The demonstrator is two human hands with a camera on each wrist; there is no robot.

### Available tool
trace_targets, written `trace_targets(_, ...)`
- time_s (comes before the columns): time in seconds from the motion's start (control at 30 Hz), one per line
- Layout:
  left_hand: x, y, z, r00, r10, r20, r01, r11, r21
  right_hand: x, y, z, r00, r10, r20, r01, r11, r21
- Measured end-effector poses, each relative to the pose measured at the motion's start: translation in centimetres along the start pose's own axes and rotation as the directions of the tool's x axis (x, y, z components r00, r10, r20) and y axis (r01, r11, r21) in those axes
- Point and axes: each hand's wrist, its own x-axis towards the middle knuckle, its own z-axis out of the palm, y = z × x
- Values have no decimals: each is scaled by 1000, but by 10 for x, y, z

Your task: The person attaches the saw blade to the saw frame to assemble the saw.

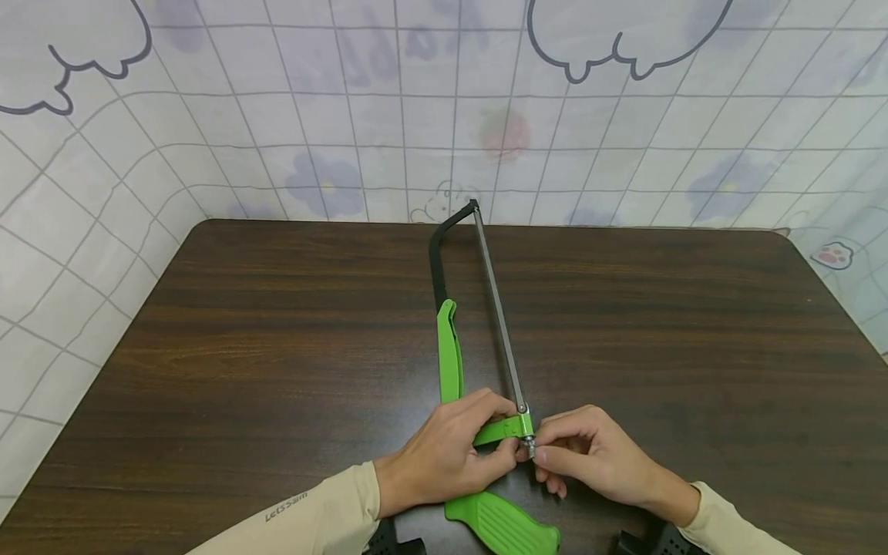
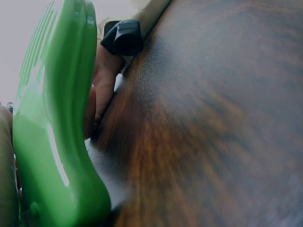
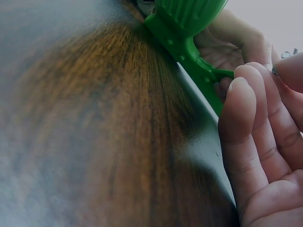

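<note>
A hacksaw (image 1: 449,354) with a green body and black front bow lies on the table, pointing away from me. Its thin grey blade (image 1: 498,312) runs along the right side, from the bow's tip to a short green arm (image 1: 498,430). My left hand (image 1: 451,455) grips the saw around that arm, thumb near a small metal wing nut (image 1: 530,447). From the right, my right hand (image 1: 600,459) pinches the nut between thumb and forefinger. The ribbed green handle (image 2: 57,123) fills the left of the left wrist view. Fingertips partly hide the nut.
The dark wood-grain table (image 1: 277,324) extends to both sides and behind the saw. A white gridded sheet (image 1: 347,116) with printed flowers and clouds hangs at the back and sides. Black devices (image 1: 395,539) show at the near edge, below the wrists.
</note>
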Motion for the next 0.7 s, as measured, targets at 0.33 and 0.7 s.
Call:
trace_targets(0.33,0,0,0,1000,0,3,0,1000,12,-1,0,-1,1000,10,-16,-10,999,-34)
trace_targets(0.7,0,0,-1,1000,-3,2,3,1000,23,-2,5,-5,998,-48,36,47,998,38)
